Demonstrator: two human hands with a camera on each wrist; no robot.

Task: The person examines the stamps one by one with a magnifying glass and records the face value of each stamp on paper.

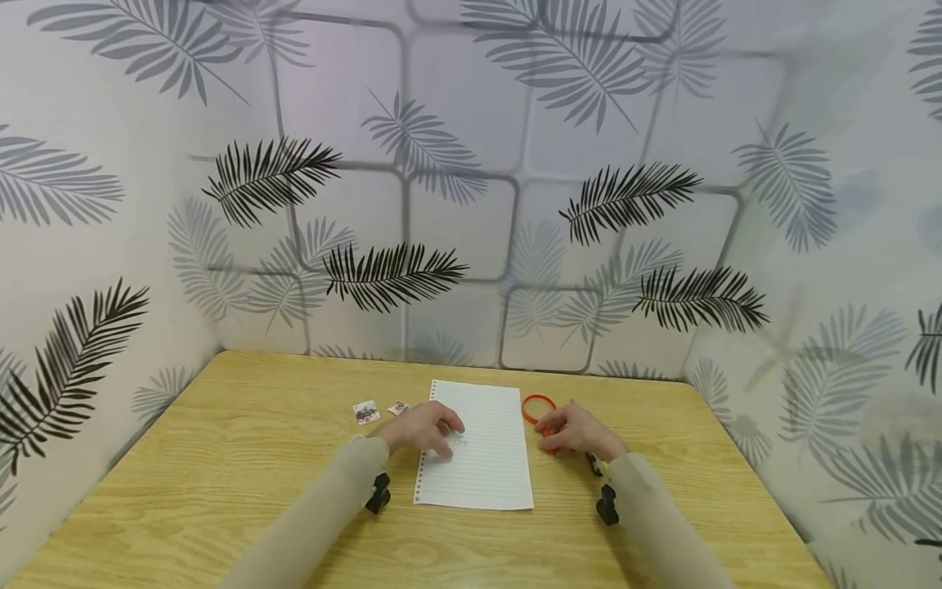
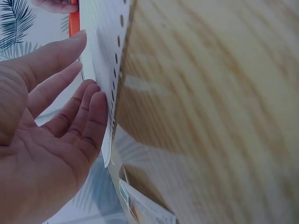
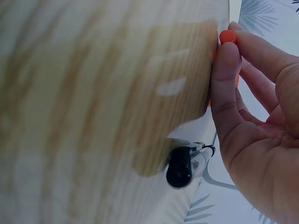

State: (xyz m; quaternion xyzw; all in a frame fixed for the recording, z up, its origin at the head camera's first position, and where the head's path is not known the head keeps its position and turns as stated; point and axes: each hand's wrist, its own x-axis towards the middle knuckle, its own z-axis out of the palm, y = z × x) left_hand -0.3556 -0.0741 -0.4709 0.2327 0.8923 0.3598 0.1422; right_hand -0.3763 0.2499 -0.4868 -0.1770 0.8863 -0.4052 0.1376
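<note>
A sheet of lined, hole-punched paper (image 1: 486, 470) lies on the table, with faint bluish marks near its middle. My left hand (image 1: 421, 427) is over its left edge, fingers loosely bent and holding nothing; whether the fingertips touch the sheet I cannot tell. Right of the paper, my right hand (image 1: 580, 431) pinches the handle of what looks like an orange magnifying glass (image 1: 540, 397). In the right wrist view the handle's round orange end (image 3: 228, 36) pokes out between thumb and forefinger. Fingers hide most of the handle.
Small picture cards (image 1: 365, 411) lie left of the paper, one partly behind my left hand. A black-tipped object with a clear part (image 3: 180, 168) lies near my right wrist. The wooden table (image 1: 221, 458) ends at leaf-patterned walls behind and at both sides.
</note>
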